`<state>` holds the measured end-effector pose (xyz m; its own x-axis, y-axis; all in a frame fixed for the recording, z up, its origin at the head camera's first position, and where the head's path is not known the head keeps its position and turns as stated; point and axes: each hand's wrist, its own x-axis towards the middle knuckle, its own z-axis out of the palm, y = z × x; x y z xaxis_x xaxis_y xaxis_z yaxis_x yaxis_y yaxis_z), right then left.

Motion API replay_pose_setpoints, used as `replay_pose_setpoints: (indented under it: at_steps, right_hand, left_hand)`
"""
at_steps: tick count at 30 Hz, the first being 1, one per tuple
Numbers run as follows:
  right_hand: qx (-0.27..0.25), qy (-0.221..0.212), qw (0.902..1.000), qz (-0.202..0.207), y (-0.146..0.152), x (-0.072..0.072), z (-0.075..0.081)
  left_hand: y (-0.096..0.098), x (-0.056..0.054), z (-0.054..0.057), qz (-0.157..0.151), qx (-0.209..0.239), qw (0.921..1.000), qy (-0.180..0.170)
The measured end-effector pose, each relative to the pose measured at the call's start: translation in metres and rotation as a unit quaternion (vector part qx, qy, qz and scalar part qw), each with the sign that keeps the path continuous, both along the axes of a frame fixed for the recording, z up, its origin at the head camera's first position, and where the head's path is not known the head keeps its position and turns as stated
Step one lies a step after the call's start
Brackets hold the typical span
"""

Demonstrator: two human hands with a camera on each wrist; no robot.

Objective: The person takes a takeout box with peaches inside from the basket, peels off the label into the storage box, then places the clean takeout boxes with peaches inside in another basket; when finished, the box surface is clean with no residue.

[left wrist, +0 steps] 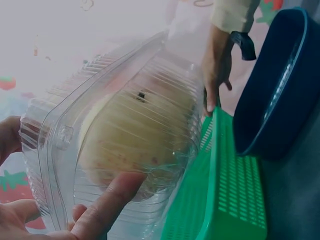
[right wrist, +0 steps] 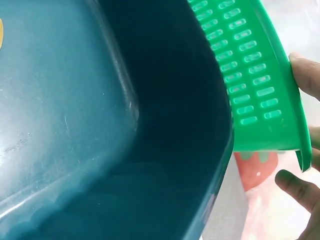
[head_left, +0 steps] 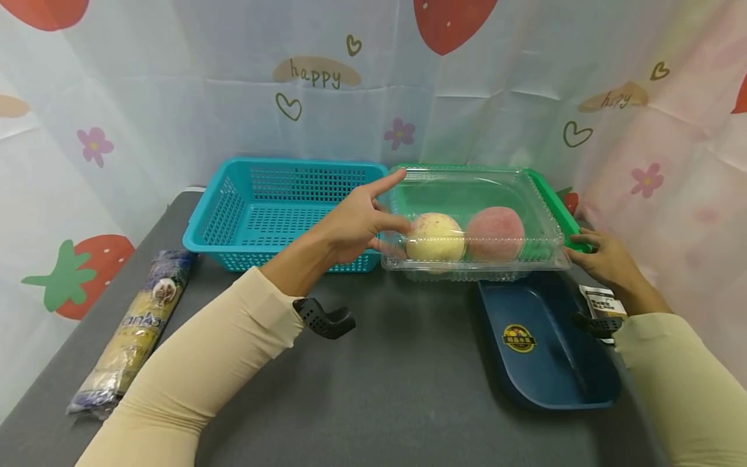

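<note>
My left hand [head_left: 357, 226] grips the left end of a clear plastic clamshell box [head_left: 543, 250], fingers spread about its side in the left wrist view. Inside lie a yellow peach-like fruit [head_left: 434, 240] and a pinkish-red one [head_left: 495, 232], side by side. The box is over a green plastic basket [head_left: 553, 206], whose slotted wall shows beside it; how far it rests on the basket is unclear. At the basket's right end my right hand [head_left: 611, 259] holds the rim between thumb and fingers. Some of its fingers fall outside the right wrist view.
A turquoise basket [head_left: 280, 250] stands at the back left. Nearer the front right is a dark blue tub [head_left: 543, 376] with a round label, and a small printed packet [head_left: 601, 299] lies beside it. A long wrapped package [head_left: 137, 327] lies along the table's left side.
</note>
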<state>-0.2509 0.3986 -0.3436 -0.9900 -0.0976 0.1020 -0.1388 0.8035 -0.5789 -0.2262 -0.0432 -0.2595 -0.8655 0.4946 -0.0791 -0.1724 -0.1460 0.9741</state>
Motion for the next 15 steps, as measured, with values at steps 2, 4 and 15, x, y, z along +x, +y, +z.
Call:
replay_pose_setpoints:
  at_steps: [2, 4, 15]
  right_hand:
    - [-0.001, 0.011, 0.9999, 0.004, 0.000, 0.000, 0.000]
    - [-0.006, 0.010, 0.9999, 0.004, 0.000, 0.000, 0.000]
    - [0.011, -0.016, 0.9998, -0.011, 0.001, -0.002, 0.002]
  left_hand:
    - [0.007, -0.008, 0.001, 0.001, -0.004, 1.0000, -0.008]
    - [0.013, -0.016, 0.001, 0.001, -0.005, 0.9999, -0.013]
    - [0.039, -0.050, -0.008, 0.003, -0.028, 0.9996, -0.001]
